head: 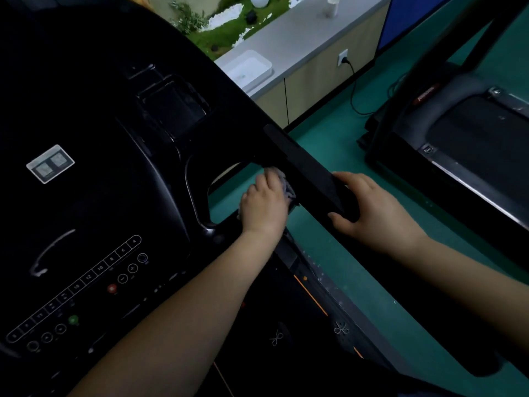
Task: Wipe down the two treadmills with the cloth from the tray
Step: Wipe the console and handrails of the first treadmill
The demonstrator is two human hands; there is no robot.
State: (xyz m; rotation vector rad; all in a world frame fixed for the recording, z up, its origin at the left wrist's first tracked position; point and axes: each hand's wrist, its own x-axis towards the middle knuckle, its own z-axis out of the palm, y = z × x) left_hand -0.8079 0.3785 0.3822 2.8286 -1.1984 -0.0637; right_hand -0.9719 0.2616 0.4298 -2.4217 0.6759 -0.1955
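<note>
A black treadmill console (94, 179) with a button panel fills the left of the view. Its padded right handrail (303, 167) runs diagonally toward me. My left hand (263, 204) grips a grey cloth (287, 187) and presses it against the inner side of that handrail, near where it joins the console. My right hand (372, 207) is wrapped around the handrail a little lower down, thumb on the near side. A second treadmill (469, 130) stands at the right, its belt and frame in view. The white tray (252, 68) sits on the counter behind.
A grey counter (309, 32) runs along the back with a white cup (332, 6) on it. A black cable (353, 90) hangs from a wall socket to the green floor (323, 144) between the two treadmills. The belt edge with an orange stripe lies below my arms.
</note>
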